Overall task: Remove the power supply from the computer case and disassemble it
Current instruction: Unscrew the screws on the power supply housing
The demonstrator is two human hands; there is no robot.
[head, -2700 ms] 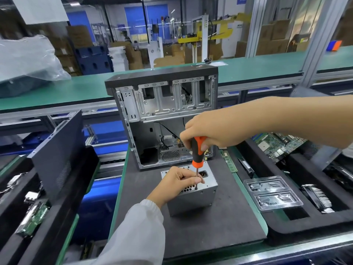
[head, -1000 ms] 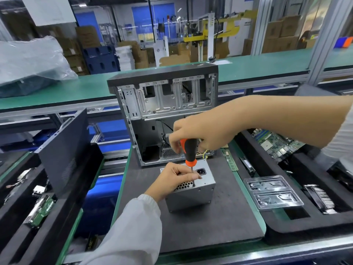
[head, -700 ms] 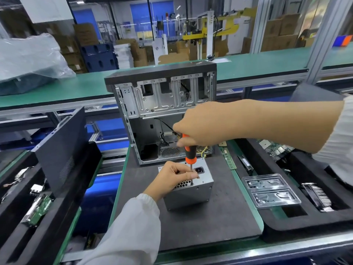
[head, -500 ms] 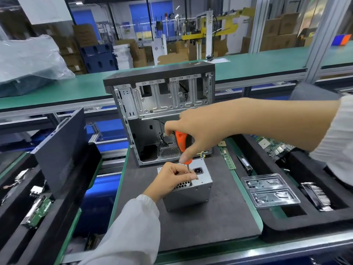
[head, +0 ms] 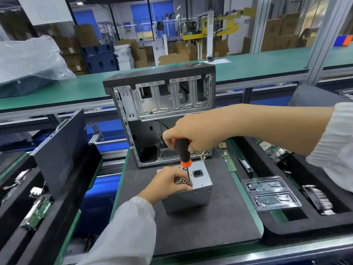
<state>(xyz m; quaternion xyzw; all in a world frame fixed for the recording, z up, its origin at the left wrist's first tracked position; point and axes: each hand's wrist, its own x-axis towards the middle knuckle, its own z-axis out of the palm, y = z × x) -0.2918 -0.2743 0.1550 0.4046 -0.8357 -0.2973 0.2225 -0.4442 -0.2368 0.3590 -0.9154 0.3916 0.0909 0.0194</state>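
Observation:
The grey metal power supply [head: 193,197] stands on the dark mat [head: 200,226], in front of the opened computer case [head: 162,100]. Its socket face points up. My left hand [head: 168,183] rests on its top, fingers curled over the vent grille beside the screwdriver shaft. My right hand [head: 193,133] grips the black and orange screwdriver [head: 183,153] by the handle. The screwdriver stands nearly upright, its tip at the top face near my left fingertips. The screw itself is hidden by my fingers.
A black case side panel [head: 61,150] leans in the foam tray at left, with circuit boards [head: 36,213] below it. At right, a foam tray [head: 305,222] holds a clear plastic blister [head: 271,194], a heatsink [head: 317,199] and a motherboard [head: 273,150]. A RAM stick [head: 228,159] lies beside the case.
My right hand regripped the screwdriver handle and brought it back upright after tilting it. My left hand stayed on the power supply top, which has not moved.

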